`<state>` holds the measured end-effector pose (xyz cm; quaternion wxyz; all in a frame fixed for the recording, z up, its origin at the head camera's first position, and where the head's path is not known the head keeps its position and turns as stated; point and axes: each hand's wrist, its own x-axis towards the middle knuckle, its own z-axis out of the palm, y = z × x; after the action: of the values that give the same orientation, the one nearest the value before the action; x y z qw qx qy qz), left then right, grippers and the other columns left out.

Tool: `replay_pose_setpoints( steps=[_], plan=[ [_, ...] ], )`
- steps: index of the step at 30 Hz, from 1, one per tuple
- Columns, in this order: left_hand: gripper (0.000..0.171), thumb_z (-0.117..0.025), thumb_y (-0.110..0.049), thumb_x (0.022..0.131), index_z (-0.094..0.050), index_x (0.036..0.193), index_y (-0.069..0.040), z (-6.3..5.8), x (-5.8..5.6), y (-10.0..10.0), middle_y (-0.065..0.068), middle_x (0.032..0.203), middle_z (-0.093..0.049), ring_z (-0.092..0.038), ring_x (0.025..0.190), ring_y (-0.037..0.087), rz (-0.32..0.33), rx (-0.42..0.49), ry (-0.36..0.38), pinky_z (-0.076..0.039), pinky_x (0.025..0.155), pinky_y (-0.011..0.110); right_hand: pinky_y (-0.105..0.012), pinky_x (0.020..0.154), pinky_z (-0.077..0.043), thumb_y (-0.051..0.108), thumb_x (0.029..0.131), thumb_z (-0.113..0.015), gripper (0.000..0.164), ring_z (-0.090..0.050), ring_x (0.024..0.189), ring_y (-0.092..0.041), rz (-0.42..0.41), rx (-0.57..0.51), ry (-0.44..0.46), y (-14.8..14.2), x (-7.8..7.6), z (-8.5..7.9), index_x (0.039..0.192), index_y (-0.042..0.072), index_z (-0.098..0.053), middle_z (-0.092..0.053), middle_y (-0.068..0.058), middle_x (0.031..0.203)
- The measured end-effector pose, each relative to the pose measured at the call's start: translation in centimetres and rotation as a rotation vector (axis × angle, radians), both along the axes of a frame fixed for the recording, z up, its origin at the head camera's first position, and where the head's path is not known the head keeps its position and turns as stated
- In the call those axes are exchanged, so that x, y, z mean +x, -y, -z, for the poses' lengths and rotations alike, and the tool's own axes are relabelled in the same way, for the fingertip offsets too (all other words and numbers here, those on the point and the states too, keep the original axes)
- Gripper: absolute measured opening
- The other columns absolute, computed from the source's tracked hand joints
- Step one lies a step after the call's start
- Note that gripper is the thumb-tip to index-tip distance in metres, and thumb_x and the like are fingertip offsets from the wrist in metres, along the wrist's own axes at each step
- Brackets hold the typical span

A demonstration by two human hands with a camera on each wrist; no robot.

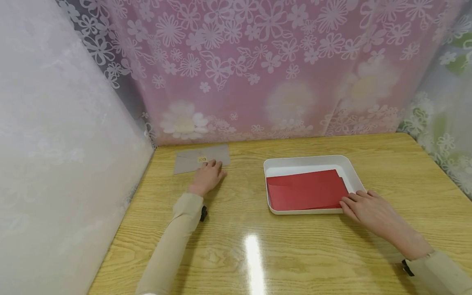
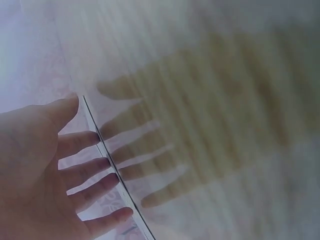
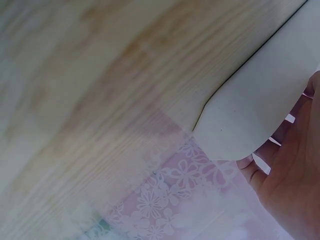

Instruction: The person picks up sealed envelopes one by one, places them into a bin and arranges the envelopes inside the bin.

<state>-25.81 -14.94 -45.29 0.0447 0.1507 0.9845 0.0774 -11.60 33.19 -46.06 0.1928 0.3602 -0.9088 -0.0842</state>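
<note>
My left hand [image 1: 208, 177] reaches over the near edge of a grey envelope [image 1: 188, 161] with a small yellow seal, lying flat at the table's back left. Spread, nearly straight fingers [image 2: 82, 175] meet the envelope's edge in the left wrist view. At the front right corner of a white shallow tray [image 1: 306, 162], my right hand [image 1: 374, 215] rests on the rim. Its fingers [image 3: 267, 152] reach over the rim in the right wrist view, their tips hidden behind the tray's wall. Inside the tray lies a stack of red envelopes [image 1: 306, 190], with a dark edge showing under its right side.
The wooden table [image 1: 228, 241] has a glossy surface that reflects a bright light streak. A pink flowered curtain [image 1: 239, 82] hangs along its back edge. Pale sheeting [image 1: 73, 155] hangs at the left, and more flowered curtain [image 1: 442, 123] at the right.
</note>
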Motion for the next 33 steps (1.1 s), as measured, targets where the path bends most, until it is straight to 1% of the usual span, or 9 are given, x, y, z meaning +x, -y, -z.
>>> replay_pose_setpoints(
  steps=[1,2,3,4,5,15,21,29,33],
  plan=[
    [0.055,-0.044,-0.042,0.109,-0.044,0.153,-0.009,-0.1,0.2,-0.1,0.019,0.157,-0.040,-0.038,0.143,0.043,0.001,-0.007,-0.001,-0.039,0.109,0.061,-0.047,0.071,-0.053,0.029,0.114,-0.030,0.051,-0.063,0.089,-0.032,0.001,-0.016,-0.005,0.0,0.0,0.0,0.105,0.003,-0.073,-0.071,-0.010,0.099],
    [0.055,-0.044,-0.042,0.109,-0.045,0.152,-0.010,-0.1,0.3,-0.3,0.019,0.157,-0.040,-0.038,0.142,0.042,0.000,-0.015,-0.002,-0.039,0.108,0.061,-0.046,0.070,-0.052,0.034,0.114,-0.015,0.067,-0.063,0.087,-0.031,-0.002,-0.033,-0.014,0.1,0.0,0.1,0.103,0.003,-0.073,-0.070,-0.010,0.097],
    [0.055,-0.044,-0.042,0.109,-0.045,0.153,-0.010,-0.2,0.5,-0.4,0.018,0.156,-0.040,-0.038,0.142,0.042,-0.001,-0.018,-0.001,-0.039,0.109,0.062,-0.046,0.069,-0.052,0.038,0.111,-0.001,0.081,-0.063,0.086,-0.031,0.000,-0.045,-0.018,0.1,0.0,0.1,0.102,0.003,-0.073,-0.070,-0.009,0.096],
    [0.055,-0.044,-0.043,0.109,-0.045,0.153,-0.010,-0.3,0.7,-0.5,0.018,0.156,-0.040,-0.038,0.142,0.042,-0.002,-0.025,0.000,-0.039,0.108,0.062,-0.046,0.069,-0.052,0.039,0.111,0.000,0.082,-0.063,0.086,-0.031,0.001,-0.051,-0.014,0.1,0.0,0.1,0.102,0.003,-0.073,-0.070,-0.009,0.096],
    [0.055,-0.044,-0.043,0.108,-0.044,0.153,-0.011,-0.3,0.8,-0.7,0.017,0.157,-0.040,-0.038,0.143,0.042,-0.005,-0.030,0.005,-0.038,0.109,0.063,-0.046,0.068,-0.052,0.041,0.108,0.008,0.090,-0.063,0.085,-0.030,0.003,-0.059,-0.015,0.2,0.0,0.1,0.101,0.004,-0.074,-0.070,-0.009,0.095],
    [0.057,-0.043,-0.048,0.108,-0.047,0.150,-0.011,-0.4,2.1,-2.0,0.018,0.153,-0.045,-0.041,0.141,0.041,0.038,-0.070,-0.003,-0.038,0.109,0.062,-0.046,0.067,-0.051,0.039,0.105,0.012,0.092,-0.062,0.084,-0.031,-0.018,-0.040,-0.027,0.1,-0.2,0.2,0.100,0.004,-0.073,-0.069,-0.009,0.094],
    [0.056,-0.044,-0.047,0.107,-0.047,0.151,-0.012,-0.4,2.8,-2.6,0.018,0.152,-0.044,-0.040,0.141,0.041,0.047,-0.059,0.008,-0.036,0.110,0.062,-0.046,0.068,-0.052,0.034,0.105,0.014,0.091,-0.062,0.086,-0.032,-0.046,-0.002,-0.042,0.0,-0.2,0.1,0.103,0.004,-0.072,-0.069,-0.009,0.098],
    [0.056,-0.045,-0.048,0.107,-0.047,0.150,-0.013,-0.3,3.6,-3.2,0.019,0.152,-0.044,-0.040,0.140,0.042,0.070,-0.053,0.012,-0.036,0.110,0.063,-0.045,0.066,-0.051,0.033,0.109,0.007,0.086,-0.063,0.084,-0.031,-0.052,-0.029,-0.060,0.0,-0.2,0.3,0.101,0.003,-0.073,-0.070,-0.009,0.096],
    [0.056,-0.047,-0.048,0.106,-0.048,0.149,-0.013,-0.3,4.2,-3.7,0.019,0.150,-0.045,-0.043,0.137,0.043,0.086,-0.066,-0.002,-0.039,0.107,0.062,-0.045,0.066,-0.051,0.035,0.109,0.007,0.087,-0.062,0.084,-0.031,-0.047,-0.046,-0.061,0.0,-0.2,0.3,0.099,0.003,-0.073,-0.070,-0.009,0.095]
  ],
)
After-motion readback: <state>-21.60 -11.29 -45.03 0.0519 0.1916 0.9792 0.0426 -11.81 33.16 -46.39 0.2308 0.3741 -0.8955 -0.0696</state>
